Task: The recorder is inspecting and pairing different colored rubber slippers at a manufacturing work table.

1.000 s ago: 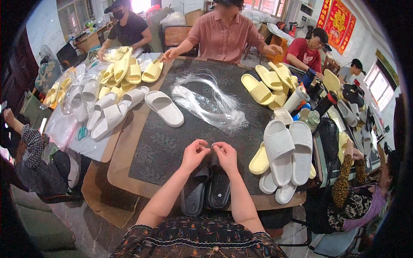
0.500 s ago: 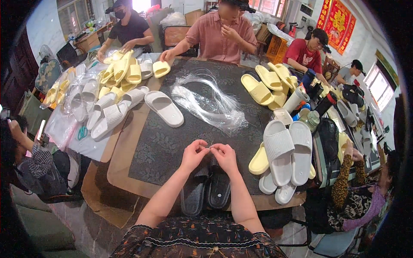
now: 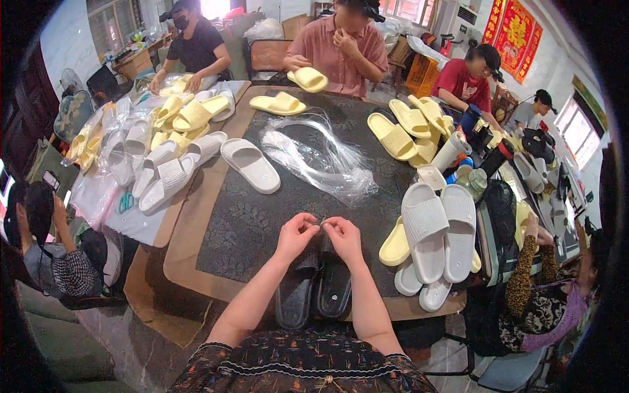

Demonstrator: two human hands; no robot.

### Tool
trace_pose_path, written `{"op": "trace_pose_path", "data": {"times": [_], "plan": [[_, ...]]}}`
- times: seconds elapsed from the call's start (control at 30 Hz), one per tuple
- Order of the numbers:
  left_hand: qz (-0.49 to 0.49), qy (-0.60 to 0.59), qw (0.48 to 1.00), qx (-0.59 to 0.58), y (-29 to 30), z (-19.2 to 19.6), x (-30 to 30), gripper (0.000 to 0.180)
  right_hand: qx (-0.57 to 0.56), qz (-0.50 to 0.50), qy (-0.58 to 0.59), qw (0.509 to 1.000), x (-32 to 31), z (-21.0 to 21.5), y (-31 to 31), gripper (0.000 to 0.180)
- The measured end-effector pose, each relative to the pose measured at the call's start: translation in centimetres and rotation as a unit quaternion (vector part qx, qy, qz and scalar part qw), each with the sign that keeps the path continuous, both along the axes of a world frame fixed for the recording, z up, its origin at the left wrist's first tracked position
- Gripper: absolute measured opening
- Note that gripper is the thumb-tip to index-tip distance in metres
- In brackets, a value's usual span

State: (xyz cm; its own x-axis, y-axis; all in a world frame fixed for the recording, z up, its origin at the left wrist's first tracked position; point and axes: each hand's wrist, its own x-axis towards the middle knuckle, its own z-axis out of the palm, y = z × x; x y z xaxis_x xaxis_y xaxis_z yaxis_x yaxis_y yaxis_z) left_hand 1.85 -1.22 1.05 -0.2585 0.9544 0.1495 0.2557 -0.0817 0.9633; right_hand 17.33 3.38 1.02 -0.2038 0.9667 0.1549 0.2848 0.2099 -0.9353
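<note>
While the pair of black rubber slippers (image 3: 314,288) stays put beneath them, the left hand (image 3: 295,236) and right hand (image 3: 344,237) keep pinching together something too small to identify.

Dark patterned table mat (image 3: 262,216) carries one white slipper (image 3: 249,165) beside a heap of clear plastic bags (image 3: 321,157). Paired white slippers (image 3: 440,229) at the right edge — yellow slippers (image 3: 407,128) beyond them. Far side: a person in a pink shirt (image 3: 344,49) with a yellow slipper (image 3: 308,79) — another (image 3: 278,103) lies nearby.
</note>
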Motion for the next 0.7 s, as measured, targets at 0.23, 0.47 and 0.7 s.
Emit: {"op": "trace_pose_path", "data": {"times": [0.23,0.47,0.7], "plan": [[-0.009,-0.009,1.000,-0.015,0.1,0.0,0.1,0.022,0.001,-0.005,0.025,1.000,0.0,-0.6,0.1,0.014],[-0.012,-0.032,0.999,0.014,0.1,-0.5,-0.1,0.021,0.020,0.006,0.007,1.000,0.0,-0.3,0.1,0.014],[-0.008,-0.033,0.999,0.007,0.3,-0.8,-0.2,0.020,0.133,0.059,-0.072,0.987,0.3,-0.8,0.4,0.012]]}}
